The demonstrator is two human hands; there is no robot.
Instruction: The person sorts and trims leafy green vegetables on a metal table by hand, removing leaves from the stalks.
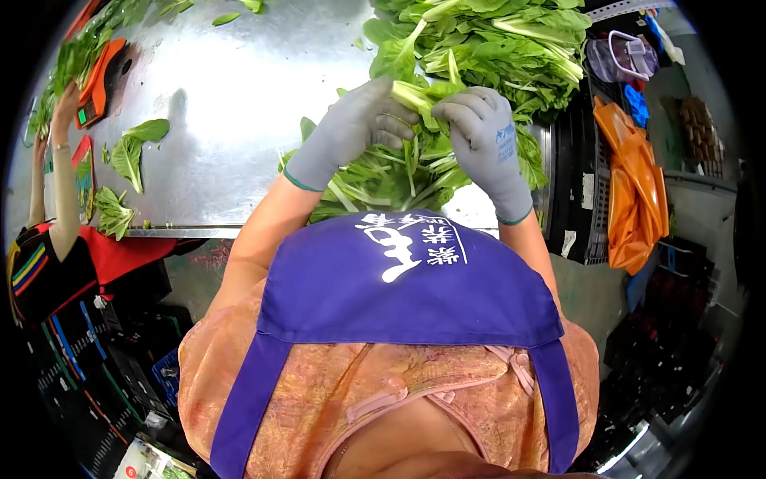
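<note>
A leafy green with a pale stalk (413, 97) is held between my two gloved hands above the metal table (247, 88). My left hand (359, 124), in a grey glove, has its fingers closed at the stalk end. On the other side, my right hand (483, 140) pinches the leafy part with thumb and fingers bent. Under and in front of both hands lies a heap of loose greens (399, 180), close to my purple apron. A larger pile of leafy greens (511, 48) sits just beyond my right hand.
Loose leaves (128, 160) lie on the table's left side. At far left, another person's arm (64, 152) reaches toward greens near an orange scale-like device (100, 84). To the right stand a black crate (586, 191), an orange plastic bag (634, 191) and a clear jug (622, 60).
</note>
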